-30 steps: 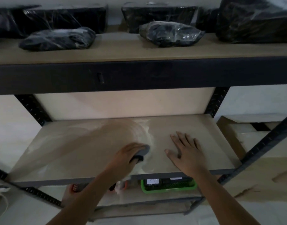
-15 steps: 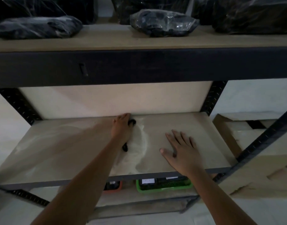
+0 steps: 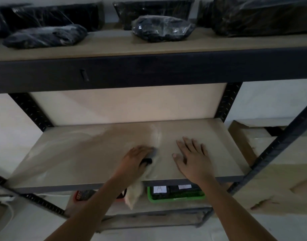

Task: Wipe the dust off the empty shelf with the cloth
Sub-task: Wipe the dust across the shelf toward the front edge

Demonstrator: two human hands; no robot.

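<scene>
A white label with the letter "A" sits on the green tray (image 3: 175,199) below the shelf (image 3: 71,159); a second label beside it cannot be read. The shelf is a pale board in a dark metal frame, with a streak of light dust (image 3: 156,134) near its middle. The left hand (image 3: 135,162) grips the dark cloth (image 3: 152,154) near the front edge of the shelf; most of the cloth is hidden under the curled fingers. The right hand (image 3: 192,157) lies flat on the shelf, fingers straight and spread, holding nothing. Dark wrapped bundles (image 3: 45,36) above the shelf are hard to identify.
</scene>
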